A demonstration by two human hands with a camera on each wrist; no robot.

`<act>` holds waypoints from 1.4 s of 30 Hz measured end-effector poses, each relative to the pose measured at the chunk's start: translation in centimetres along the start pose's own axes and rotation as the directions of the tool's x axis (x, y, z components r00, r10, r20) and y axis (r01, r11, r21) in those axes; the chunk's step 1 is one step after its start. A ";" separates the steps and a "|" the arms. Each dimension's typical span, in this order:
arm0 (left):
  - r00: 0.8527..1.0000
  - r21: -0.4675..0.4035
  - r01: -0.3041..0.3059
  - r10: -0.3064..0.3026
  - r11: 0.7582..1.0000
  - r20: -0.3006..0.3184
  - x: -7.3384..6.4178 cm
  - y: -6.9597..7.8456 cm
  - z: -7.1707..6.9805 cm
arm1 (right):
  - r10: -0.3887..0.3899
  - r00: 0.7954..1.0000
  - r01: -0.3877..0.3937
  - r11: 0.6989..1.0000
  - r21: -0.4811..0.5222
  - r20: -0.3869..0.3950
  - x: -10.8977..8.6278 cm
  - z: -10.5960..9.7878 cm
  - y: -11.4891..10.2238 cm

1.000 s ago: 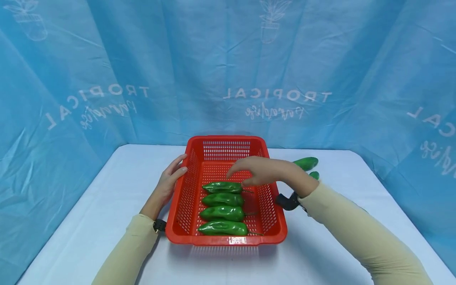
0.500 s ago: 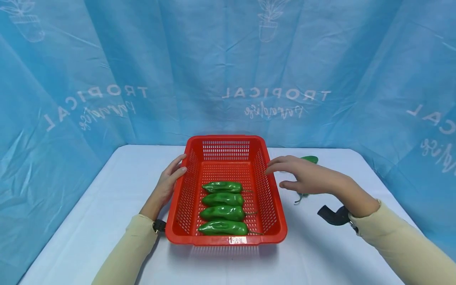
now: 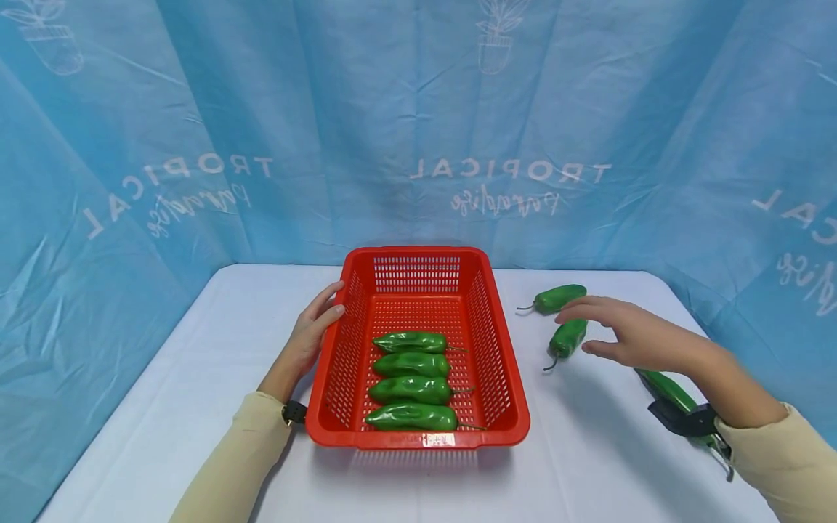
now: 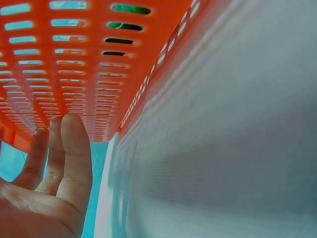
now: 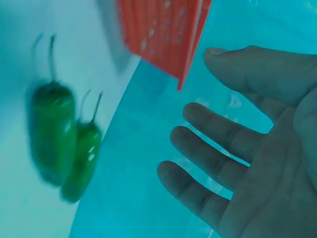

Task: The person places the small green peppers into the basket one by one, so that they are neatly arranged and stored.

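My left hand rests against the left side of a red plastic basket. In the left wrist view its fingers reach up straight along the slotted outer wall. Several green peppers lie in a row inside the basket, stems pointing right. My right hand hovers over the right of the table with spread fingers and nothing held. Near its fingertips a green pepper lies on the cloth, partly covered by the hand. Behind it is another pepper; a longer pepper lies under the right wrist, partly hidden.
A white cloth covers the table. Blue printed curtains hang behind it and at both sides. The back part of the basket floor shows bare red mesh.
My right hand has moved right, from above the peppers in the basket out over the loose peppers on the table. My left hand and the basket have stayed in place.
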State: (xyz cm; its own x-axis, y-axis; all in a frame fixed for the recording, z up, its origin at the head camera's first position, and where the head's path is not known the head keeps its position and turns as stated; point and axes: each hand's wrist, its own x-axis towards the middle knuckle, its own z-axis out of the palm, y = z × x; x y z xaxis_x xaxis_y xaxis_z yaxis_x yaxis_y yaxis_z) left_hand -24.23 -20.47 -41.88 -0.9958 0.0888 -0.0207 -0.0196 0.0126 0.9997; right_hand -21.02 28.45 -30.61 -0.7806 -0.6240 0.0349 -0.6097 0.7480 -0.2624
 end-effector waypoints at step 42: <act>0.999 -0.044 -0.028 0.029 0.999 0.014 -0.2 0.0 0.0 | 0.316 0.946 -0.316 0.949 -0.002 0.069 -9.5 6.5 9.6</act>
State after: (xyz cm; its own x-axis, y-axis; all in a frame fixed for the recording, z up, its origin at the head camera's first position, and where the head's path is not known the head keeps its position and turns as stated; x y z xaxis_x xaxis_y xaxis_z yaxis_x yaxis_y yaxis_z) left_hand -24.07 -20.47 -41.87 -0.9947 0.1027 0.0081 0.0046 -0.0334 0.9994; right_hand -18.60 40.10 -39.69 -0.9215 -0.3703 -0.1168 -0.3320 0.9074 -0.2577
